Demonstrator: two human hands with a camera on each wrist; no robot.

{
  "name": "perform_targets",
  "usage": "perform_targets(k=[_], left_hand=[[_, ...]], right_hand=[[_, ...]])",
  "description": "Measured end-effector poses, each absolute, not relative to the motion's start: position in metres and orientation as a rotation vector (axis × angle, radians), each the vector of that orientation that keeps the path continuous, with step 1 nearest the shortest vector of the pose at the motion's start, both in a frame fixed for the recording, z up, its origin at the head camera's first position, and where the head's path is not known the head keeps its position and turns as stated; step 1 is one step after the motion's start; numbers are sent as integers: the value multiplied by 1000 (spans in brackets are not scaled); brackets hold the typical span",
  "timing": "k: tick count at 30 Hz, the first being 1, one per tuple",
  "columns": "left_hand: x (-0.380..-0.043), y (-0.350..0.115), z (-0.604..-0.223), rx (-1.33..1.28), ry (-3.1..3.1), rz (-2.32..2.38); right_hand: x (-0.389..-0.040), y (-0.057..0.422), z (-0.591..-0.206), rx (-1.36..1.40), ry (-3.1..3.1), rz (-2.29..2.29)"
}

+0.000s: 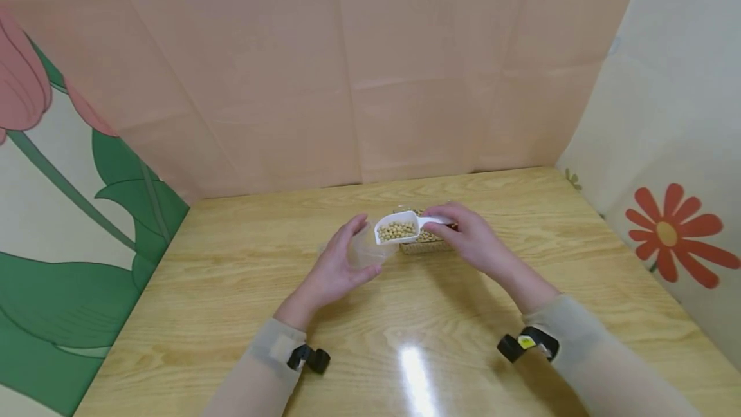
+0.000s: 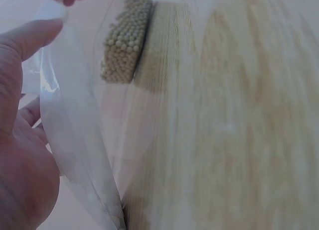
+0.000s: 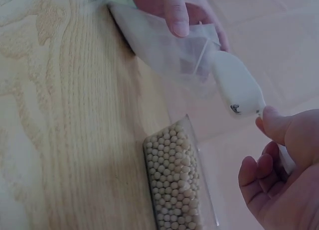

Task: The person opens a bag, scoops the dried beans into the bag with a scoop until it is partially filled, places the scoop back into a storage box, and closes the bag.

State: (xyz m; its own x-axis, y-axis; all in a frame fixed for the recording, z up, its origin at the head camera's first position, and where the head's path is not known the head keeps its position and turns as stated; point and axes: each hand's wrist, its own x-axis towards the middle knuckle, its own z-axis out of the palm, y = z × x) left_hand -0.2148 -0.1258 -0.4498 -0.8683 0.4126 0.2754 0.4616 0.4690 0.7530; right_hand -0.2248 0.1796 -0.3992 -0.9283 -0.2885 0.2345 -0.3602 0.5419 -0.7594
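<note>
My left hand (image 1: 332,270) grips a clear plastic bag (image 1: 370,251) near its mouth, thumb on the near side and fingers on the far side. In the left wrist view the bag (image 2: 75,120) hangs down to the tabletop. With my right hand (image 1: 476,242) I hold a white scoop (image 3: 237,83) by its handle. Pale round beans (image 1: 396,231) fill the scoop, which is level, its front edge at the bag's mouth. Behind and below the scoop, a clear rectangular container (image 1: 427,248) of the same beans stands on the table, partly hidden by scoop and right hand.
Everything is on a light wood-grain table (image 1: 243,314) with a glossy surface. A pink sheet (image 1: 347,82) closes off the back. Walls with a painted tulip (image 1: 23,69) and a red flower (image 1: 666,233) border the left and right sides.
</note>
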Motion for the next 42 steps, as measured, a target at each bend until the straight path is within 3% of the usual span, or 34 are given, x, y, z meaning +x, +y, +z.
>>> perform_targets(k=[23,42], left_hand=[[-215,-126,-451,-821,-2619,-1384],[-215,-126,-450,-819,-2630,-1385]], right_hand=[[-216,155,-377,830,-2503,683],[-209,165,-377,769,-2468,733]])
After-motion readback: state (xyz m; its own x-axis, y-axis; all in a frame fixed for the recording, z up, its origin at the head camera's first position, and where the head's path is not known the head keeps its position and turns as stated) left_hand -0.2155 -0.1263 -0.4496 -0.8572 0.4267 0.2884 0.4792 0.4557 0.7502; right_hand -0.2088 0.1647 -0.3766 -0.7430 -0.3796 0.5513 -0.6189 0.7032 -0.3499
